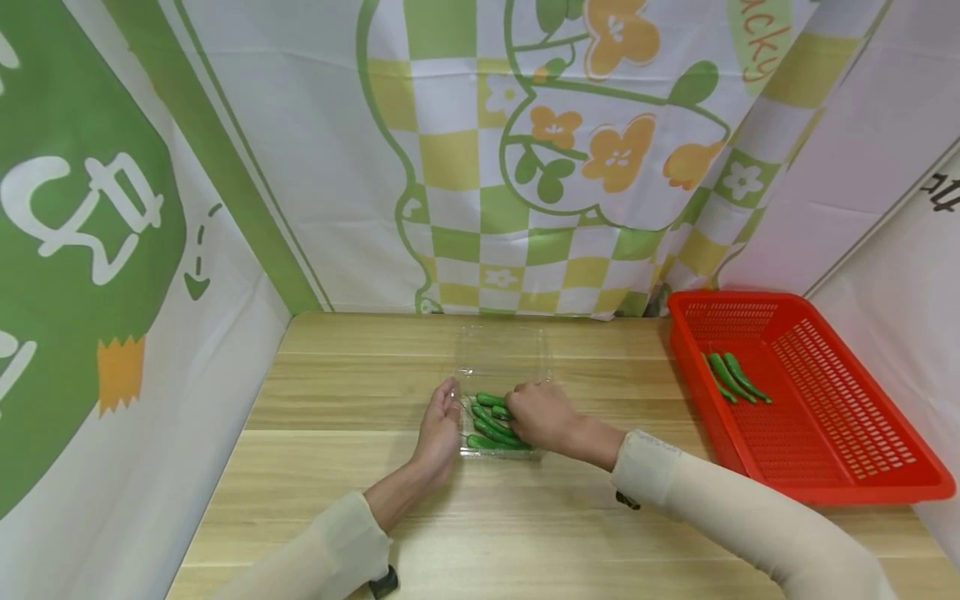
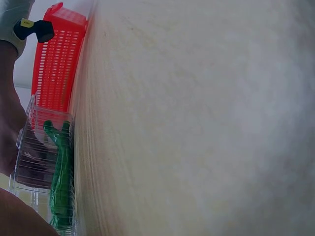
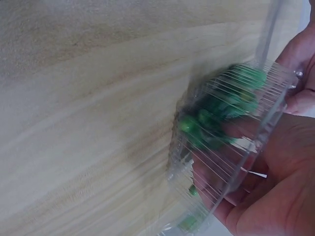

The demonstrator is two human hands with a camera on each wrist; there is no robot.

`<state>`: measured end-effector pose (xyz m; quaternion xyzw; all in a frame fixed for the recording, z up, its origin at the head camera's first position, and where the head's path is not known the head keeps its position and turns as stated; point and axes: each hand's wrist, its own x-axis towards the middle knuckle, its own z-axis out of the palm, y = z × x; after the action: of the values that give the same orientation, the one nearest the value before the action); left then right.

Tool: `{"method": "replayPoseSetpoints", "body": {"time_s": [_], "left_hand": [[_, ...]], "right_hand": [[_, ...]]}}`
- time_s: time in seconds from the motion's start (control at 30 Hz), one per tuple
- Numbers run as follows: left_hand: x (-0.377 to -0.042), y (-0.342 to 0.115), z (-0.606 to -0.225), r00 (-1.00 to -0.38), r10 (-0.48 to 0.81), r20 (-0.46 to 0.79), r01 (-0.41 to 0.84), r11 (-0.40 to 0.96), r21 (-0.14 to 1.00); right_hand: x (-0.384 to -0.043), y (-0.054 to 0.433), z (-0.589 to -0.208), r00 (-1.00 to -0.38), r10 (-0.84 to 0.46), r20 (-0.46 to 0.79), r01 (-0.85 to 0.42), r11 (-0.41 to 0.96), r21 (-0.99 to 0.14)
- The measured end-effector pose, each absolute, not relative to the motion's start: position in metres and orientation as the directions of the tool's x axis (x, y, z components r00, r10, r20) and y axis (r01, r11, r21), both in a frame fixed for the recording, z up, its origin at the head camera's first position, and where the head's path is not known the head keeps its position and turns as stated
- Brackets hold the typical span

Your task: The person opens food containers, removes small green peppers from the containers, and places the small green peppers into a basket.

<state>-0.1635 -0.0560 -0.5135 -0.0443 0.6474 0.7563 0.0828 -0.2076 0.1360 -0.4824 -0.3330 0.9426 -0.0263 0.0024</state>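
Note:
A clear plastic hinged box (image 1: 501, 373) stands on the table with its lid laid back and several green chili peppers (image 1: 491, 429) inside. My left hand (image 1: 437, 433) rests along the box's left side, fingers and thumb outside the wall. From the right, my right hand (image 1: 542, 414) reaches over the wall into the box. Seen through the ribbed wall in the right wrist view, the right hand (image 3: 275, 172) pinches a chili pepper (image 3: 194, 130) among the others; its fingertips are partly hidden. The left wrist view shows peppers (image 2: 61, 182) lying along the box's bottom.
A red perforated basket (image 1: 817, 442) stands at the table's right side, with a few green chili peppers (image 1: 733, 379) near its left wall. The wooden table (image 1: 337, 475) meets a printed cloth (image 1: 480, 208) at its back edge.

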Motion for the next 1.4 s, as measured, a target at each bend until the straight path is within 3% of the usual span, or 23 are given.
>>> {"method": "replayPoseSetpoints", "body": {"time_s": [0.47, 0.8, 1.4], "left_hand": [[-0.1648, -0.0551, -0.5135, -0.984, 0.048, -0.170, -0.176, -0.138, 0.975], [-0.1641, -0.0543, -0.5131, -0.985, 0.049, -0.165, -0.170, -0.148, 0.974], [-0.1647, -0.0542, -0.5146, -0.985, 0.048, -0.167, -0.173, -0.153, 0.973]], "right_hand": [[-0.2061, 0.1288, -0.4920, -0.775, -0.629, 0.063, -0.629, 0.777, 0.013], [-0.2050, 0.1296, -0.4906, -0.761, -0.647, 0.051, -0.649, 0.758, -0.065], [-0.2046, 0.1310, -0.4889, -0.761, -0.647, 0.044, -0.648, 0.754, -0.110]]}}
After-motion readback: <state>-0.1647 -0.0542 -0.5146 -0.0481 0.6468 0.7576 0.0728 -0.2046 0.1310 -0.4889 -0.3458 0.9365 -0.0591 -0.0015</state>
